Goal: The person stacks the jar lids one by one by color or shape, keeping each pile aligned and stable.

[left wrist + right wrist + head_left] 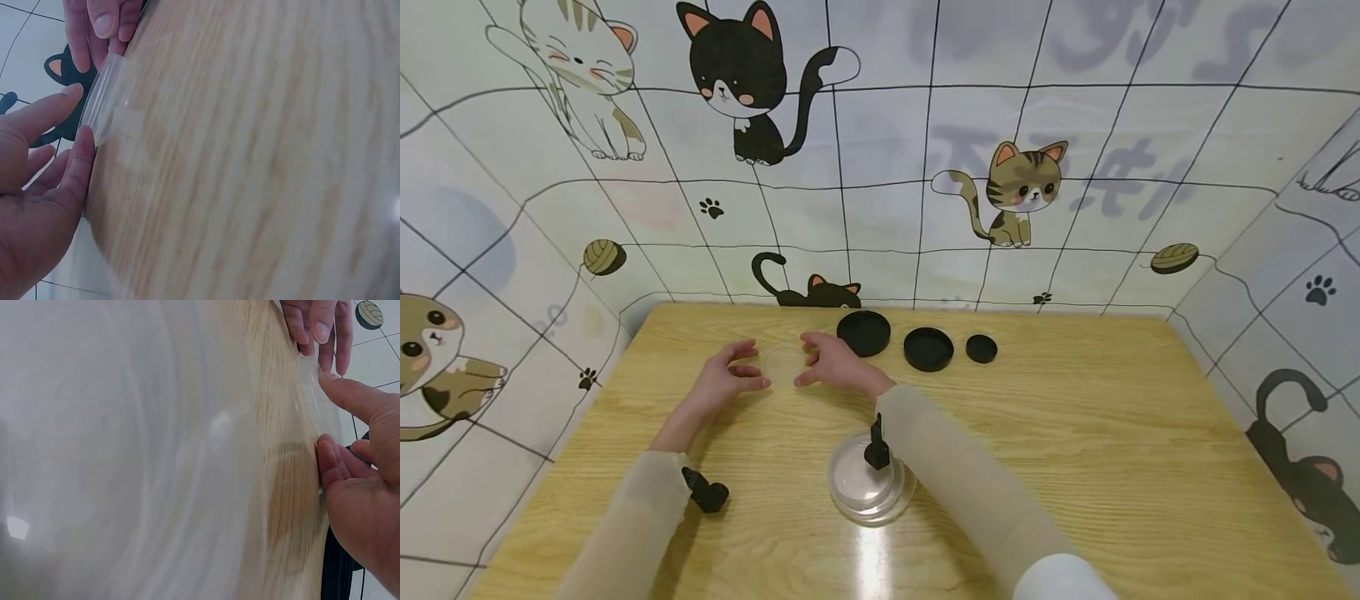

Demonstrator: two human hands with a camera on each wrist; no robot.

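Observation:
A shallow clear round dish (782, 365) sits near the back left of the table, between both hands. My left hand (724, 379) is at its left side, fingers spread and relaxed; in the left wrist view its thumb tip is right at the rim of the clear dish (105, 100). From the other side my right hand (838, 365) holds the dish, thumb and fingers curved round its rim. The right wrist view has those fingertips at two spots along the edge of the dish (312, 394).
Beneath my right forearm stands a stack of clear round dishes (859, 483). Along the back edge lie a large black dish (863, 333), a medium black dish (928, 349) and a small black dish (981, 348). A cat-patterned cloth (887, 217) rises behind the wooden table (1112, 450).

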